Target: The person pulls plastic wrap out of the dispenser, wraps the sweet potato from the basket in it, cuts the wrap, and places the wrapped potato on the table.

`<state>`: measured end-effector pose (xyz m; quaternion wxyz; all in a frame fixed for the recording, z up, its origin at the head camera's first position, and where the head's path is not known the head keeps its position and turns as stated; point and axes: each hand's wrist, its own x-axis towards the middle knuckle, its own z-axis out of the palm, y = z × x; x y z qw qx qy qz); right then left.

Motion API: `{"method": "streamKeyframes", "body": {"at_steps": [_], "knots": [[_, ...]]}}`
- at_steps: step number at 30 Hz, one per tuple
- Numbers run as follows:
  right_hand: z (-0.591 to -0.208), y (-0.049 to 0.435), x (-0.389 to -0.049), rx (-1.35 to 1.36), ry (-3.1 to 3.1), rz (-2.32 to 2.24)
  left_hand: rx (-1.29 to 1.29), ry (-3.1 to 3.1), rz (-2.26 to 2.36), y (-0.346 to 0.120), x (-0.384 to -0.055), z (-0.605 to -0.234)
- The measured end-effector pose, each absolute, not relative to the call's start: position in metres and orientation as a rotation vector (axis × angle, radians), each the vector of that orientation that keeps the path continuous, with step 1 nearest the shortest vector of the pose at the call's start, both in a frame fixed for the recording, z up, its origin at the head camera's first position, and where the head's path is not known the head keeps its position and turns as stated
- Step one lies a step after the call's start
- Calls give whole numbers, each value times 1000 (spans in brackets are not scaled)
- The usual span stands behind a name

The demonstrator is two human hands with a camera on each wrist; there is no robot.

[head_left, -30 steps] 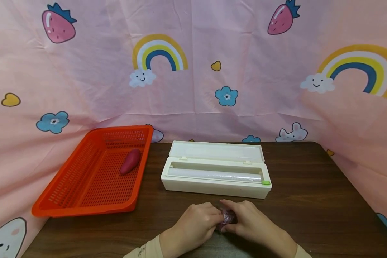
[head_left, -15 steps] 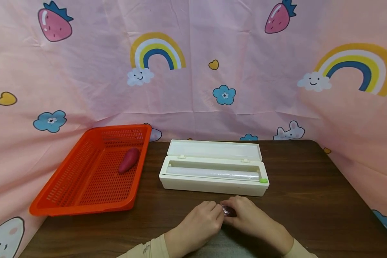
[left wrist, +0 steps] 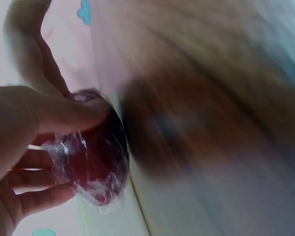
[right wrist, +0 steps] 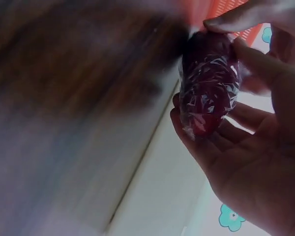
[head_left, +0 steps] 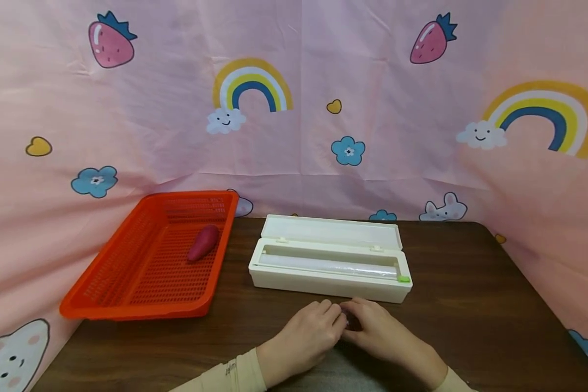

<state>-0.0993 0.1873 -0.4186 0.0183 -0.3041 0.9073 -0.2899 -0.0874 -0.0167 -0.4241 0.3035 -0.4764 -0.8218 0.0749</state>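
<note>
Left hand (head_left: 306, 337) and right hand (head_left: 382, 335) are facing each other toward the tabletop's (head_left: 480, 316) near edge, both gripping the dark-red tuber (right wrist: 209, 88) between them; glossy, crinkled clear film (left wrist: 101, 191) is covering it.

Materials rundown: the sweet potato (left wrist: 98, 164) I've got near the desk's front edge is under crinkly clear plastic film (right wrist: 211, 98), super glossy, creased all over. The desk (head_left: 470, 305) itself is dark wood grain, or at least looks it, smooth with a soft sheen by the front edge. Further back, the dispenser box (head_left: 328, 288) is smooth white plastic, fairly matt; the film roll (head_left: 328, 265) inside goes shiny toward its right end. At the desk's left edge the basket (head_left: 132, 311) is orange-red perforated plastic, and the bare sweet potato (head_left: 203, 243) in it looks matt. Backdrop (head_left: 397, 136) past the rear edge: printed cloth, wrinkled. My sleeves (head_left: 235, 375): beige fabric, no shine.
</note>
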Motion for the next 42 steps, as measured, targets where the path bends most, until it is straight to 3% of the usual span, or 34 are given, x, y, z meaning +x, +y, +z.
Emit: {"method": "streamKeyframes", "body": {"at_steps": [12, 19, 27, 42], "knots": [[-407, 185, -91, -998, 2821, -933, -1122, -2470, -55, -62, -74, -410], [-401, 195, -93, -961, 2872, -947, -772, -2733, -216, -131, -46, -388], [-395, 201, -95, -953, 2914, -933, -366, -2853, -38, -193, -14, -376], [-387, 206, -94, -940, 2897, -966, -185, -3031, 44, -211, -11, -383]]}}
